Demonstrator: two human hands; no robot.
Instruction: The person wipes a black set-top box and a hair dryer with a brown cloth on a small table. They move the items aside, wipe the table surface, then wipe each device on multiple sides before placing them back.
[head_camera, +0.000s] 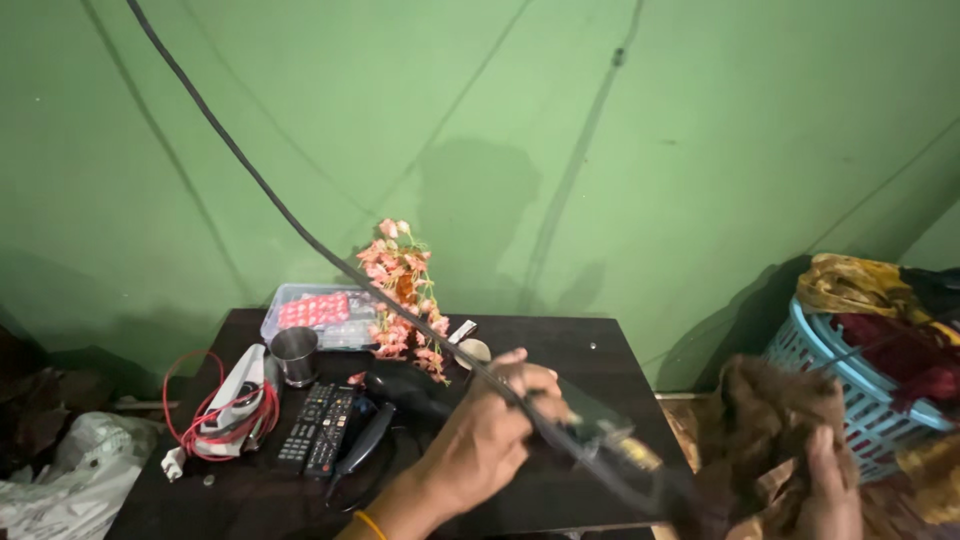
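My left hand (490, 430) is closed around a thick black cable (300, 230) that runs from the upper left down across the dark wooden table (580, 350); the cable's lower end is blurred near a pale plug-like part (625, 450). At the lower right, my right hand (830, 490) grips a brown furry cloth (765, 420) beside the table's right edge. Just behind my left hand lies a spray of pink artificial flowers (400, 290).
On the table's left part lie a white iron wrapped in red cord (235, 405), a steel cup (295, 355), two remotes (320, 430), a black hair dryer (395, 395) and a clear box (315, 312). A blue laundry basket (860, 390) full of clothes stands right. Green wall behind.
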